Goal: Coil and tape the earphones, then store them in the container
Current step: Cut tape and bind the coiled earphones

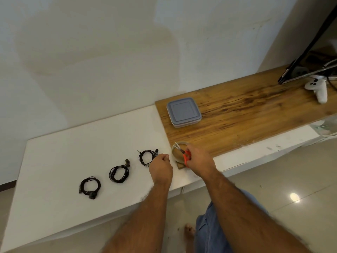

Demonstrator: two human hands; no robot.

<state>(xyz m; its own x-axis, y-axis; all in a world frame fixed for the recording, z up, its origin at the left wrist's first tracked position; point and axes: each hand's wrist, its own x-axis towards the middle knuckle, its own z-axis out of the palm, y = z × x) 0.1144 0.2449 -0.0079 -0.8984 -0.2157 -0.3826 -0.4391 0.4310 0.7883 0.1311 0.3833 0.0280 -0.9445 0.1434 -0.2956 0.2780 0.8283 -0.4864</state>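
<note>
Three coiled black earphones lie in a row on the white counter: one at the left (pixel 90 187), one in the middle (pixel 119 171), one at the right (pixel 147 156). My left hand (pixel 161 167) hovers just right of the right coil with fingers curled; whether it pinches something is hidden. My right hand (pixel 197 162) grips red-handled scissors (pixel 184 155), blades pointing up-left over a roll of clear tape (pixel 179 150) at the wooden board's corner. The closed container with a grey-blue lid (pixel 184 112) stands on the wooden board behind.
The wooden board (pixel 255 110) covers the counter's right part. A white game controller (pixel 318 89) and a dark monitor stand (pixel 300 70) sit at its far right. The white counter (pixel 73 152) ends at a wall behind; tiled floor lies below.
</note>
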